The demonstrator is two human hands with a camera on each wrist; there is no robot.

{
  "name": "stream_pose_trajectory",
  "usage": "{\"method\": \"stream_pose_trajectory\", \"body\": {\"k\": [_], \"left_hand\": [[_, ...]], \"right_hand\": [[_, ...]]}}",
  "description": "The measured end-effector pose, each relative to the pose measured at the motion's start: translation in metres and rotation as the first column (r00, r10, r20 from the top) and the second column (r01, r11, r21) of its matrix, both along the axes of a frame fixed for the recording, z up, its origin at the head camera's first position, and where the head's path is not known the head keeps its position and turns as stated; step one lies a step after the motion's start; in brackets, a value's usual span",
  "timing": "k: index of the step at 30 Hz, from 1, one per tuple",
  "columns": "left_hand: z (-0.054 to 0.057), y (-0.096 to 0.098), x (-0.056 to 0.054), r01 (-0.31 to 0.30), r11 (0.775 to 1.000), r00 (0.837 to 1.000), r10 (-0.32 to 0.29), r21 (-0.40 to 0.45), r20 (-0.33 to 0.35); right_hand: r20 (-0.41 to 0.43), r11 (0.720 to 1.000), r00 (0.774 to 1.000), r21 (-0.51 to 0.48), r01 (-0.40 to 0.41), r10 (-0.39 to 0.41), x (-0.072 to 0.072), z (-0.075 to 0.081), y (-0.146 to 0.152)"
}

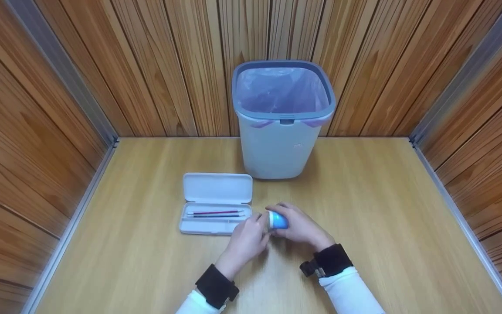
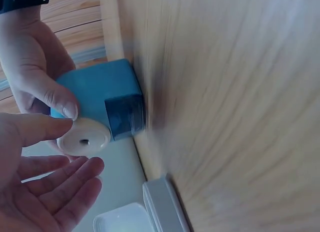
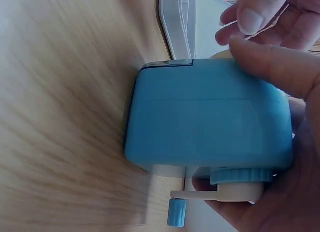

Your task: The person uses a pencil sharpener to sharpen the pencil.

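Observation:
My right hand [image 1: 303,226] grips a blue crank pencil sharpener [image 3: 207,111] from its top and sides, tipped on its side in the wrist views. Its crank handle [image 3: 177,212] sticks out on one side, and the round off-white front [image 2: 84,137] has a small hole in the middle. Beside that front is my left hand [image 1: 249,235], its thumb tip right at the rim and the other fingers loosely extended, with nothing held between them. A dark see-through shavings drawer [image 2: 125,116] shows at the sharpener's lower front.
To the left lies an open white pencil case [image 1: 218,188] holding slim pencils [image 1: 215,214], one red and others dark. Behind stands a white trash bin [image 1: 277,148] with a grey rim and a bag liner. Wooden walls [image 1: 28,122] enclose the table [image 1: 146,270].

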State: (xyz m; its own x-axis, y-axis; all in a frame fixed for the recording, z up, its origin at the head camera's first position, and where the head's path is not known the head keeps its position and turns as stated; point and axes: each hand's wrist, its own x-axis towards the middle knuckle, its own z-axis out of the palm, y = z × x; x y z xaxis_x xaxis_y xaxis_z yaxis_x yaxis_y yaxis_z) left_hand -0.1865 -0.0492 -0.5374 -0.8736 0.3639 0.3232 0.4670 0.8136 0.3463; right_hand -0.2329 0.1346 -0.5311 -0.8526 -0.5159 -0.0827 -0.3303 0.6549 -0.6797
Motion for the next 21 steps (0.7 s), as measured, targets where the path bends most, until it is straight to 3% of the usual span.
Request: {"method": "stream_pose_trajectory", "body": {"k": [4,8,14,21], "left_hand": [[-0.003,0.002,-0.002,0.003,1.000,0.999,-0.004,0.015,0.033],[-0.007,0.003,-0.006,0.020,0.999,0.991,-0.026,0.040,0.133],[-0.011,0.004,-0.009,0.012,0.992,0.945,-0.054,0.129,0.323],[-0.015,0.007,-0.012,-0.042,0.975,0.893,-0.062,0.220,0.445]], "right_hand": [[-0.033,1.000,0.999,-0.005,-0.003,0.003,0.001,-0.001,0.001],[-0.037,1.000,0.999,-0.023,-0.014,0.013,0.001,-0.001,0.002],[0.018,0.999,1.000,-0.037,-0.020,0.020,0.001,0.000,0.003],[0.048,0.998,0.998,-0.055,-0.030,0.032,0.004,0.000,0.007]]}}
